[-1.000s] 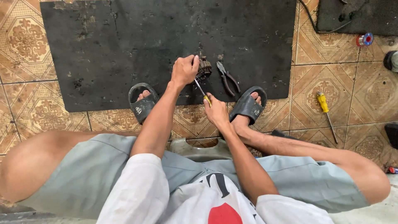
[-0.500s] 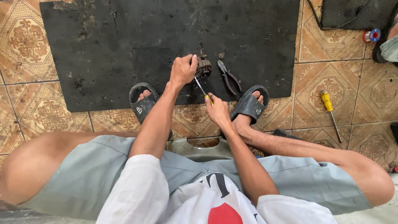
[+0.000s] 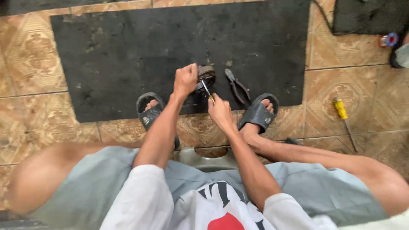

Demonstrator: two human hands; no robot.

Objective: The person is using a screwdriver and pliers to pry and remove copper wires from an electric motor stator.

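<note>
Clamped tight, that's the story on both sides: the left hand [image 3: 185, 80] is fisted around the small round metal part [image 3: 206, 75], pinning it on the black mat [image 3: 128, 55], while the right hand [image 3: 220, 111] is closed on the yellow handle of a screwdriver [image 3: 207, 90]. Both sit just above the middle of the frame, between the two sandals.

Since a second ago, very little has moved. Same grip, same tool angle, hands in the same spot against the feet; only the view has swung a touch, sliding everything rightward in frame. To me that reads as steady pressure on one stubborn spot, not a finished step.

Now the tool's line: its long axis runs on a diagonal, handle low and right in the fist, shaft rising up and left, tip buried at the part's near edge. Whether the tip sits in a slot or screw, too small to tell.

Working outward: lower frame shows the white shirt and grey shorts, knees spread wide. Left sandal [image 3: 150, 110] and right sandal [image 3: 258, 112] straddle the mat's near edge. Just beside the part, to its right, pliers [image 3: 237, 86] lie on the mat, jaws pointing up-frame. Well apart on the tiled floor [image 3: 34, 123], right of frame, a second, yellow-handled screwdriver [image 3: 344, 119] lies untouched, shaft pointing down.
</note>
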